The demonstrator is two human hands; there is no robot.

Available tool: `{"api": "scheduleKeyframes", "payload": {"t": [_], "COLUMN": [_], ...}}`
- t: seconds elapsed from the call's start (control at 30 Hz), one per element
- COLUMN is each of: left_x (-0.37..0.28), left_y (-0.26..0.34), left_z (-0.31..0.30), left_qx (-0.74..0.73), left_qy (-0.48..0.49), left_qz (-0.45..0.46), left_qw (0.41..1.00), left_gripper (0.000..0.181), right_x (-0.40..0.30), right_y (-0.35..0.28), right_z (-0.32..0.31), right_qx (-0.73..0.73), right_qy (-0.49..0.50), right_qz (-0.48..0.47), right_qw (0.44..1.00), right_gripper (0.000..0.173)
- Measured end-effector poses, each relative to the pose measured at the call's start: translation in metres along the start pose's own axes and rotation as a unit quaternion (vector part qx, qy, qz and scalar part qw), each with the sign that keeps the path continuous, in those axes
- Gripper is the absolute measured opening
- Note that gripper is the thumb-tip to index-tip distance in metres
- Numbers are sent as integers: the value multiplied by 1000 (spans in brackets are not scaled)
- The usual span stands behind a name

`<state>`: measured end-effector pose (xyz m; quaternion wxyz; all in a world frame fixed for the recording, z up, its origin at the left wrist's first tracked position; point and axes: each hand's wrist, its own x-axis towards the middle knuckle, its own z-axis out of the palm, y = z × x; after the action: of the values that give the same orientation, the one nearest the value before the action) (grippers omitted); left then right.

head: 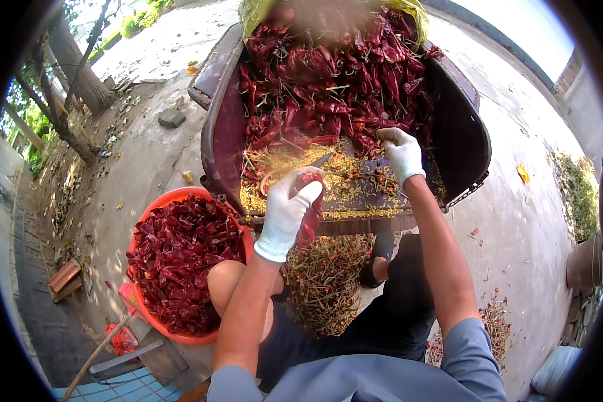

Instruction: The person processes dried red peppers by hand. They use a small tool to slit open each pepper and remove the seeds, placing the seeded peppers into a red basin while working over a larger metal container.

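Note:
My left hand (292, 203), in a white knit glove, grips a dried red chili pepper (310, 228) that hangs below the fingers. Beyond the fingertips juts a pointed metal blade (322, 160); a pale curved loop (265, 182) shows on the other side, so it looks like scissors, partly hidden by the hand. My right hand (401, 152), gloved too, has its fingertips at the near edge of the heap of dried red chilies (326, 105). Whether it grasps a pepper is unclear. The heap lies in a dark metal cart bed (460, 135), with yellow seeds (341, 213) strewn over its floor.
An orange-red basin (181, 339) full of chili pieces stands at my left knee. Cut stems (326, 281) are piled between my legs under the cart's edge. A yellow sack (416, 15) is at the cart's back. A stone block (172, 117) and bricks (64, 278) lie left.

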<state>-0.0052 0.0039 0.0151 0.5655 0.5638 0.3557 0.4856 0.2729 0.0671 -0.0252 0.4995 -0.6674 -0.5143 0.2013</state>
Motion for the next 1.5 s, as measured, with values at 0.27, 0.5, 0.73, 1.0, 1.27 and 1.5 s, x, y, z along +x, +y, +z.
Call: {"api": "scheduleKeyframes", "payload": {"t": [0.27,0.5,0.73,1.0,1.27,1.5], "left_x": [2,4,7,6,0,4], "left_y": [1,-7,-9,-12,-12,-14], "left_z": [2,-2,6,5,17,-2], "left_qx": [-25,19,72,202,218,-65], "left_qy": [-27,-25,24,24,-99,-52], "left_qz": [-26,-7,-18,71,3,-69], "left_qw": [999,999,997,976,971,994], "left_gripper": [24,16,11,21,48,32], "right_x": [-8,-6,-21,-45,-68,-30], "right_y": [29,-4,-35,-57,-71,-46], "right_z": [40,21,-16,-25,-11,-13], "right_qx": [-451,-269,139,256,278,117], "right_qy": [-57,-45,-157,-248,-424,-100], "right_qz": [-209,-66,168,171,119,99], "right_qw": [866,960,963,918,854,983], "right_gripper": [28,18,19,21,26,20]}}
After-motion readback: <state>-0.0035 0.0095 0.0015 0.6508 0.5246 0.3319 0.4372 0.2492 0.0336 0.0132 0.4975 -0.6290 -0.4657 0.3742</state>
